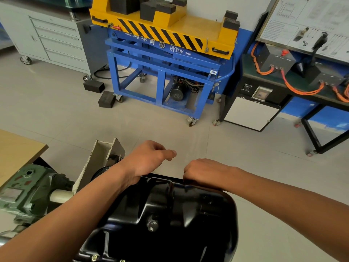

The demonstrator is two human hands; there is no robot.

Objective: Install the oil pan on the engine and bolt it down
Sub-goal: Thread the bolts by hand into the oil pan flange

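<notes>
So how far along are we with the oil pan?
Done: the oil pan looks seated, and bolts show on its near flange. In hand: the right hand is curled at the far rim, with whatever it holds hidden; the left hand sits loosely curled beside it. Left: probably the far-edge bolts, which I can't see, and final tightening.

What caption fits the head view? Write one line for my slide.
Left hand and right hand at the far rim of the black oil pan, its drain plug showing.
</notes>
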